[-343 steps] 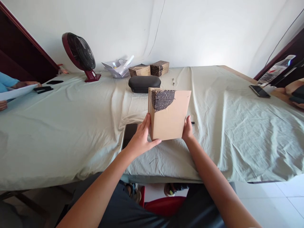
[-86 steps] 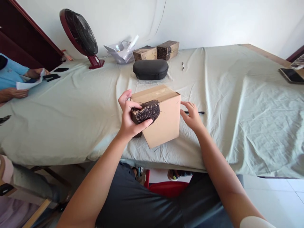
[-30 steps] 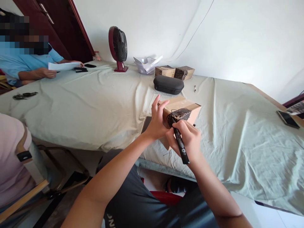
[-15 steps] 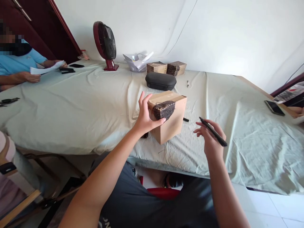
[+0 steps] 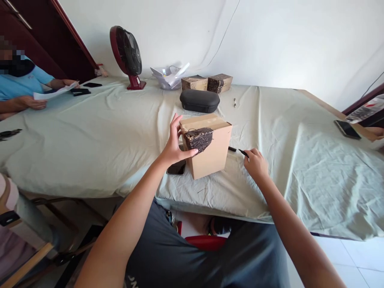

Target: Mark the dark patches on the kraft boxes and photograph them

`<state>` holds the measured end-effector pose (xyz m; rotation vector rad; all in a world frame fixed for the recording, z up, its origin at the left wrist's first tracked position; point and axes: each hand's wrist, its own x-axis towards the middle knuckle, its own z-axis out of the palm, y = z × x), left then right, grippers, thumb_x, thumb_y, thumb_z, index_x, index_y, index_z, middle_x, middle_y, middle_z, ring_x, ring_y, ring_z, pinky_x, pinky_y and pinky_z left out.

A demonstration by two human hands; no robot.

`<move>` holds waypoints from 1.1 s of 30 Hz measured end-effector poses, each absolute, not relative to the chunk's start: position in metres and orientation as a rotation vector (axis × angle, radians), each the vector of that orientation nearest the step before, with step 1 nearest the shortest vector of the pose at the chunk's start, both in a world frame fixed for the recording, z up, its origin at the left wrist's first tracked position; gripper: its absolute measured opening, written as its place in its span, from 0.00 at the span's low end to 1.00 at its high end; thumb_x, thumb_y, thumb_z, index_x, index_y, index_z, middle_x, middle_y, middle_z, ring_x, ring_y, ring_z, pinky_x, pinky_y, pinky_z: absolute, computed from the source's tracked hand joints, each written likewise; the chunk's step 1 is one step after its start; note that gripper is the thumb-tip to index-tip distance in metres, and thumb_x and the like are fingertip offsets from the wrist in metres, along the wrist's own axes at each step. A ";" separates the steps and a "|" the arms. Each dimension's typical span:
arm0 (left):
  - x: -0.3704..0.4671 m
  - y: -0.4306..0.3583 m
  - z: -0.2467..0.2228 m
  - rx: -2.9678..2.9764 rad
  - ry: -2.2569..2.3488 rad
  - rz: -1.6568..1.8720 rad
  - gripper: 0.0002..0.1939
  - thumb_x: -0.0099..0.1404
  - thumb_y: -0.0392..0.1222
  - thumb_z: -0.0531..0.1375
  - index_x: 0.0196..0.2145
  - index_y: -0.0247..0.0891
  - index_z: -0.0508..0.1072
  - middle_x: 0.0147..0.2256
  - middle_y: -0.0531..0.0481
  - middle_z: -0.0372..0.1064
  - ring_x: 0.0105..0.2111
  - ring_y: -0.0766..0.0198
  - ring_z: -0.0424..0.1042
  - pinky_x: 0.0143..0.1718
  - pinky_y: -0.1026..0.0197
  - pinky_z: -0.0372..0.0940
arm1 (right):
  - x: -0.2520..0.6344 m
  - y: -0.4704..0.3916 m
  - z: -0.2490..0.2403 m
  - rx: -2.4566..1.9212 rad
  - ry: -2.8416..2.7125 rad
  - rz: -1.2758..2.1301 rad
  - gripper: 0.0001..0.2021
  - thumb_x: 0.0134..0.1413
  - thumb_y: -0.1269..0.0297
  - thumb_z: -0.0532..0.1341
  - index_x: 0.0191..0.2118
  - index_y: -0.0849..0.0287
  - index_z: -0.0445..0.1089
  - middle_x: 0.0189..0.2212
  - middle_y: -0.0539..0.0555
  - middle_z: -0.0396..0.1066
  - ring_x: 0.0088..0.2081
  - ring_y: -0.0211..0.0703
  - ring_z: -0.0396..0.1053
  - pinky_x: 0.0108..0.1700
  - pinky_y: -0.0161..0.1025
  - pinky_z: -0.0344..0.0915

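A cardboard box (image 5: 211, 156) stands near the table's front edge, one corner covered in dense black pen scribble (image 5: 199, 141). My left hand (image 5: 177, 146) grips that corner, thumb on the front face and fingers at the left side and top edge. To the right of the box, my right hand (image 5: 257, 162) is closed around a black marker (image 5: 243, 153), its tip pointing left, apart from the box. A black pen cap (image 5: 232, 149) lies on the cloth between box and marker tip. A dark phone (image 5: 176, 168) lies partly behind my left hand and the box.
Behind the box sit a black hard case (image 5: 199, 101), two scribbled boxes (image 5: 220, 83) and a plastic basket (image 5: 168, 82) with papers. A fan (image 5: 127, 56) stands further left. At the left a person (image 5: 27, 86) holds papers. Another phone (image 5: 347, 129) lies at the right edge.
My right hand has turned over, and the marker tip now points left, lower and nearer the cap. The box and my left hand appear slightly further left, revealing more of the phone.
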<state>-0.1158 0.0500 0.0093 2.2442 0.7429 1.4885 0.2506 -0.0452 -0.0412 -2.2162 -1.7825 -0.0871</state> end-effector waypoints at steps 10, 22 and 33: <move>-0.117 0.047 0.013 2.156 0.741 1.425 0.63 0.54 0.72 0.71 0.75 0.57 0.41 0.77 0.34 0.35 0.74 0.38 0.56 0.63 0.37 0.70 | 0.239 -0.031 -0.048 -2.284 -1.796 -0.078 0.21 0.70 0.68 0.51 0.56 0.58 0.79 0.51 0.63 0.75 0.53 0.56 0.68 0.39 0.45 0.62; -0.117 0.046 0.013 2.154 0.722 1.403 0.62 0.54 0.70 0.72 0.75 0.56 0.41 0.78 0.35 0.32 0.74 0.39 0.54 0.66 0.38 0.67 | 0.234 -0.004 -0.044 -2.225 -1.868 -0.079 0.20 0.68 0.67 0.53 0.56 0.58 0.80 0.51 0.63 0.76 0.53 0.58 0.68 0.42 0.46 0.62; -0.117 0.045 0.015 2.159 0.719 1.397 0.62 0.55 0.69 0.72 0.75 0.56 0.42 0.78 0.36 0.35 0.75 0.39 0.53 0.66 0.39 0.67 | 0.232 0.012 -0.054 -2.180 -1.863 -0.010 0.21 0.66 0.67 0.54 0.57 0.57 0.79 0.52 0.62 0.76 0.55 0.57 0.69 0.44 0.45 0.65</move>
